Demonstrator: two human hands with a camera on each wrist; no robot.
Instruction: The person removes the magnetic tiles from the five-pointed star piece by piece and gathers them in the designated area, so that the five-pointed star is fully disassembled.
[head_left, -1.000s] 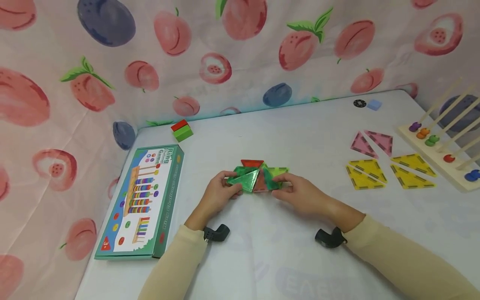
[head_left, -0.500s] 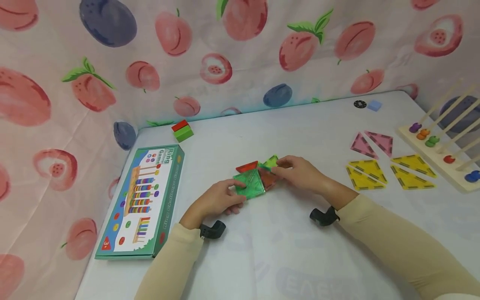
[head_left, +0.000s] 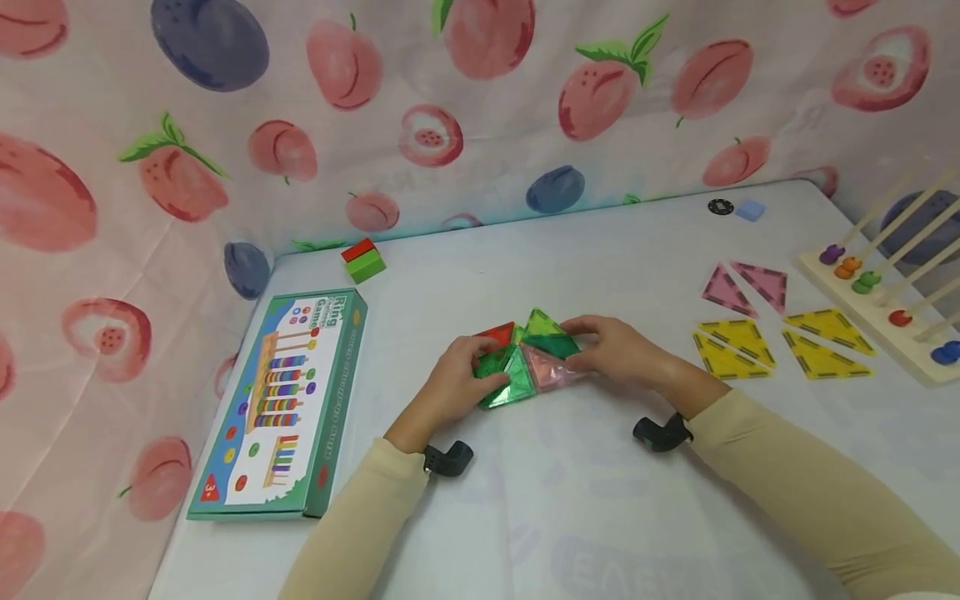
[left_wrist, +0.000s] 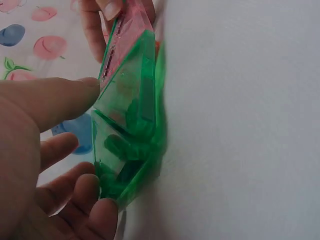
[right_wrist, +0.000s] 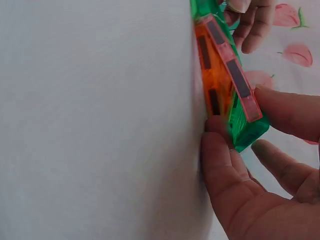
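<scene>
A cluster of joined translucent magnetic tiles lies mid-table in the head view. Green triangular tiles (head_left: 519, 377) form its near left part, beside a pink triangular tile (head_left: 547, 368). Behind them show a red tile (head_left: 497, 335) and a light green tile (head_left: 542, 322). My left hand (head_left: 453, 382) grips the green side, thumb in front and fingers curled behind. My right hand (head_left: 621, 354) holds the other end. In the right wrist view its thumb touches the pink tile (right_wrist: 237, 75), with fingers at an orange tile (right_wrist: 212, 75) and green tile below. Fingers partly hide the cluster.
A ring game box (head_left: 281, 408) lies left, with red and green blocks (head_left: 364, 263) behind it. Pink triangles (head_left: 761, 283) and yellow triangles (head_left: 731, 350) lie right, near a pegged wooden board (head_left: 881, 304). A black disc (head_left: 721, 207) and blue piece (head_left: 750, 209) sit far right.
The cluster has been turned and shifted between my hands; the pink tile now faces up on its right. My left hand moved back around the green tiles, and my right hand moved slightly right.
</scene>
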